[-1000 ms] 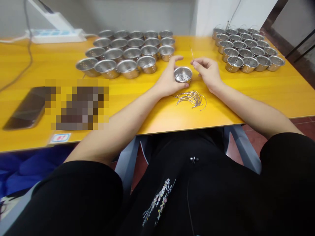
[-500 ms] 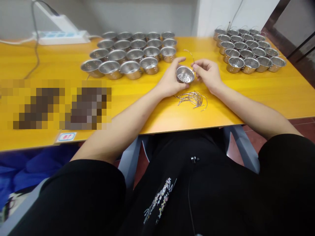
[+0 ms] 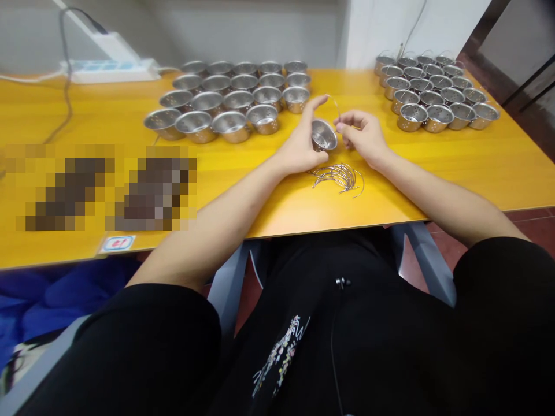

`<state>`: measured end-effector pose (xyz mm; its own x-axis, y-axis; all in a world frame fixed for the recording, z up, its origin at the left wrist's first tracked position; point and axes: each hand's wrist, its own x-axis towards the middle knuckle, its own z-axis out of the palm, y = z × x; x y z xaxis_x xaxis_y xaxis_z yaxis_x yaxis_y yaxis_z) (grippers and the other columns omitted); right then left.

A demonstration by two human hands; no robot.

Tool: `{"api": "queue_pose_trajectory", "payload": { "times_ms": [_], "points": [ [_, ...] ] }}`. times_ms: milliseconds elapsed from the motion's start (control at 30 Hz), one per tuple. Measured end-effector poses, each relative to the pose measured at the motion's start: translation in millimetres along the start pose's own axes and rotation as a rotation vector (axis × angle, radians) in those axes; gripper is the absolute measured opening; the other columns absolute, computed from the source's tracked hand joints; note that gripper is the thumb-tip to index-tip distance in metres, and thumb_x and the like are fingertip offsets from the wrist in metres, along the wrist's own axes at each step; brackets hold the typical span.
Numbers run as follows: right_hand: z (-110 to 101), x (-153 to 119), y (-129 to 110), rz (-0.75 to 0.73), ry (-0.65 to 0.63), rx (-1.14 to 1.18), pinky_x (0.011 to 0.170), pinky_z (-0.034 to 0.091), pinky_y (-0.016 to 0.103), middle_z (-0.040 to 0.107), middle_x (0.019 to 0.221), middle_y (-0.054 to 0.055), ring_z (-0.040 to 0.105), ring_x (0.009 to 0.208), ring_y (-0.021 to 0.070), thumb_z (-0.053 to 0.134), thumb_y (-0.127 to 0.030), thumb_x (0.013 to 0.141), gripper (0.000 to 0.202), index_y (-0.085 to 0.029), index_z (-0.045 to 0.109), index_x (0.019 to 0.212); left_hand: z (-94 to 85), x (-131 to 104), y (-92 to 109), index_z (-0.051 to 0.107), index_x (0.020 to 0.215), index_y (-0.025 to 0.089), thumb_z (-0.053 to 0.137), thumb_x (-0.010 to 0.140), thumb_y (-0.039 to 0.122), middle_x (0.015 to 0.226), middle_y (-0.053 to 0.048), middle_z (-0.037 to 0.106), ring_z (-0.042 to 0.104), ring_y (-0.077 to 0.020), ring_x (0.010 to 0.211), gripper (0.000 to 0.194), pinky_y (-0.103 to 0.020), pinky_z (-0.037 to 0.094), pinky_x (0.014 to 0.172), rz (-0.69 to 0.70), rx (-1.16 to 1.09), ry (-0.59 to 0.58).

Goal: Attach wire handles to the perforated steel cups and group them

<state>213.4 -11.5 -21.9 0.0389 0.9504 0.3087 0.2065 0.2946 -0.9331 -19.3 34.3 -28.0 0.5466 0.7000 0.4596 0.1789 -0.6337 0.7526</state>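
Note:
My left hand (image 3: pixel 302 144) grips a small perforated metal cup (image 3: pixel 324 136) from its left side, with the thumb low and the index finger raised past the rim. The cup tips slightly to the right. Between the fingertips of my right hand (image 3: pixel 363 134) is a thin curved wire handle (image 3: pixel 336 105), held at the cup's right rim. Its upper end arches over toward my left index fingertip. Whether the wire sits in a hole of the cup I cannot tell. A loose pile of curved wire handles (image 3: pixel 336 177) lies just in front of the cup.
Rows of perforated cups (image 3: pixel 231 126) stand at the back left of the yellow table (image 3: pixel 295 211). More cups (image 3: pixel 413 117), several with wire handles, stand at the back right. A white power strip (image 3: pixel 113 70) with a cable lies at the far left. Two blurred-out dark objects (image 3: pixel 151 190) lie left.
The wire's upper end has swung toward my left index finger, which is now more raised. The cup has tilted a little to the right, and my right hand has shifted slightly left.

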Motion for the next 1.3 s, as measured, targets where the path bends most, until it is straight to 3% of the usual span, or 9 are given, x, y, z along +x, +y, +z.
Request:
{"api": "queue_pose_trajectory", "payload": {
  "times_ms": [133,267,367,600,833,1067,1300],
  "points": [
    [-1.3,1.0,2.4,-0.008,-0.002,-0.008,0.088,0.084,0.048,0.084,0.103,0.004,0.078,0.085,0.0252,0.109,-0.076,0.098,0.056,-0.029,0.079,0.108,5.1,0.8,-3.1,0.029,0.198,0.029,0.109,0.073,0.042,0.135,-0.013,0.078,0.085,-0.0469,0.125,0.149,-0.071,0.068,0.127,-0.067,-0.037,-0.015],
    [-3.0,3.6,7.2,-0.029,-0.017,-0.042,0.083,0.081,0.047,0.083,0.107,0.006,0.077,0.082,0.0245,0.106,-0.069,0.102,0.048,-0.029,0.079,0.106,5.6,1.7,-5.8,0.020,0.200,0.029,0.111,0.073,0.048,0.129,-0.013,0.077,0.085,-0.0470,0.117,0.157,-0.073,0.069,0.122,-0.121,-0.041,-0.006],
    [-4.8,5.4,10.2,-0.048,-0.022,-0.055,0.081,0.080,0.048,0.082,0.110,0.006,0.075,0.080,0.0251,0.105,-0.066,0.102,0.045,-0.030,0.078,0.106,5.0,2.2,-7.2,0.025,0.196,0.029,0.112,0.073,0.047,0.129,-0.014,0.077,0.086,-0.0501,0.119,0.152,-0.076,0.069,0.120,-0.134,-0.043,0.001],
    [-10.1,8.7,9.6,-0.071,-0.024,-0.090,0.082,0.078,0.050,0.083,0.110,0.007,0.074,0.078,0.0258,0.103,-0.057,0.102,0.034,-0.030,0.082,0.107,6.9,1.8,-10.6,0.045,0.186,0.029,0.110,0.070,0.034,0.133,-0.013,0.079,0.086,-0.0445,0.119,0.133,-0.069,0.071,0.120,-0.066,-0.056,-0.043],
    [-10.5,6.2,5.1,-0.111,-0.017,-0.145,0.105,0.080,0.053,0.088,0.115,0.010,0.084,0.112,0.0351,0.103,-0.054,0.102,0.031,-0.030,0.083,0.103,6.9,1.2,-13.4,0.052,0.183,0.032,0.115,0.069,0.034,0.134,-0.011,0.078,0.086,-0.0446,0.125,0.130,-0.068,0.069,0.124,-0.068,-0.079,-0.032],
    [-12.7,7.4,8.6,-0.142,-0.039,-0.148,0.104,0.079,0.054,0.086,0.115,0.011,0.083,0.108,0.0341,0.101,-0.057,0.104,0.034,-0.028,0.083,0.105,7.1,1.6,-8.2,0.058,0.179,0.030,0.117,0.068,0.035,0.147,-0.015,0.077,0.085,-0.0465,0.131,0.126,-0.068,0.068,0.127,-0.042,-0.028,-0.054],
    [-11.4,7.7,2.4,-0.127,-0.049,-0.179,0.100,0.077,0.050,0.084,0.113,0.009,0.081,0.106,0.0318,0.102,-0.054,0.103,0.034,-0.029,0.079,0.102,8.7,4.6,-1.0,0.069,0.165,0.029,0.121,0.064,0.031,0.142,-0.011,0.080,0.081,-0.0504,0.143,0.113,-0.072,0.061,0.140,-0.021,-0.080,-0.030]
  ]
}}
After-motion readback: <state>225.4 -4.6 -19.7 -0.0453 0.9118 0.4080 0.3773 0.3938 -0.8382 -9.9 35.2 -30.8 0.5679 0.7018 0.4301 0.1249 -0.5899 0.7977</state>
